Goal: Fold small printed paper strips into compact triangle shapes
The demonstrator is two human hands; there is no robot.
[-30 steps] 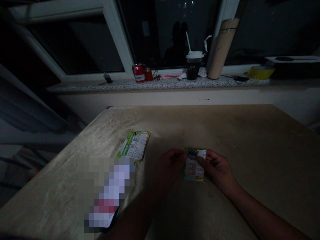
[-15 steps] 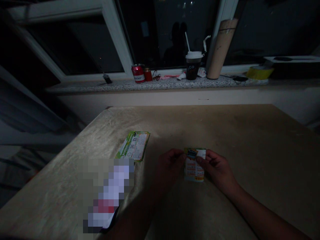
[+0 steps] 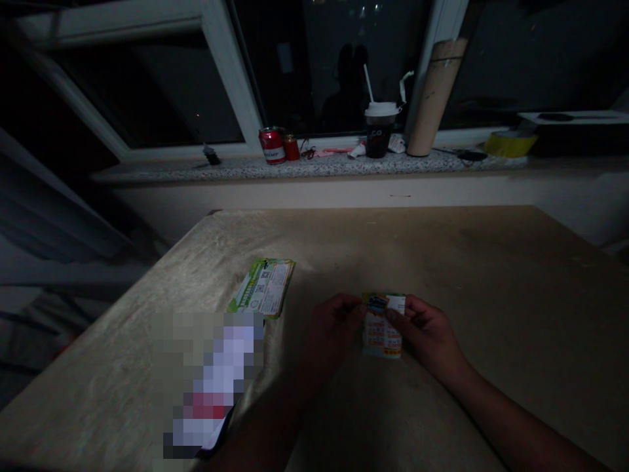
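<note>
The table [image 3: 442,255] is running out of frame at its near edge. On its left part a pixelated object [image 3: 221,373] is lying, its surface masked. Near the table's middle, the left hand [image 3: 337,321], darkened by shadow, is pinching the upper left edge of a printed paper [image 3: 383,331]; the right hand [image 3: 432,331] is gripping its upper right side. Beyond the table's far edge a cup [image 3: 378,137] is holding a straw [image 3: 368,83], its lid [image 3: 382,109] hiding the inside. The printed paper is pointing its long axis toward that edge, print facing the camera.
</note>
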